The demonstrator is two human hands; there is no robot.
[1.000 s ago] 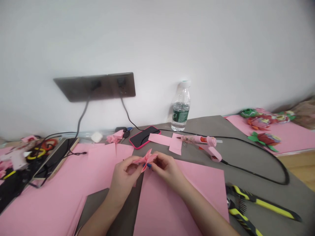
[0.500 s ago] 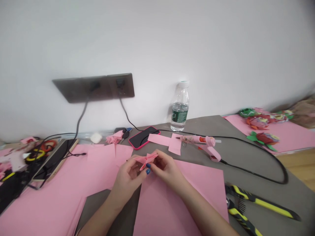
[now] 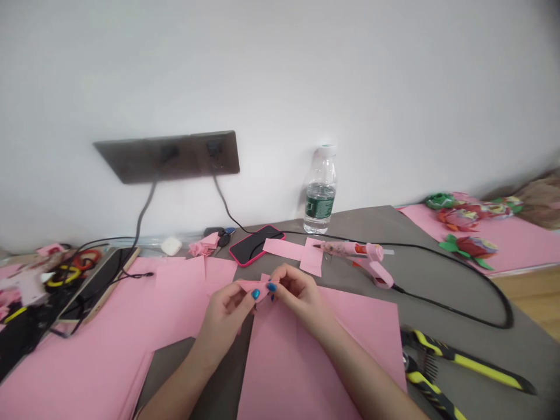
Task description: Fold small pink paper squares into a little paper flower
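Note:
A small folded piece of pink paper [image 3: 254, 285] is pinched between my two hands, above the edge of a large pink sheet [image 3: 301, 361]. My left hand [image 3: 225, 318] grips its left side, thumb on the near face. On the other side, my right hand [image 3: 297, 294] holds it with thumb and fingers closed; the two thumbs nearly meet. My fingers hide part of the paper. Just beyond my hands lie pink paper strips [image 3: 284, 249] and a phone in a pink case [image 3: 249, 249]. A pink glue gun [image 3: 371, 259] rests to their right.
A water bottle [image 3: 319, 198] stands against the wall. Yellow-and-black pliers [image 3: 468, 367] lie at right, paper flowers [image 3: 470, 248] farther back. Pink sheets [image 3: 100, 344], another phone [image 3: 94, 286] and tangled cables are on the left. The glue gun's black cord [image 3: 494, 280] loops across the table.
The folded paper has been turned and lies flatter between my fingers. My right thumb has moved up towards my left thumb, and my right hand has closed in around the paper.

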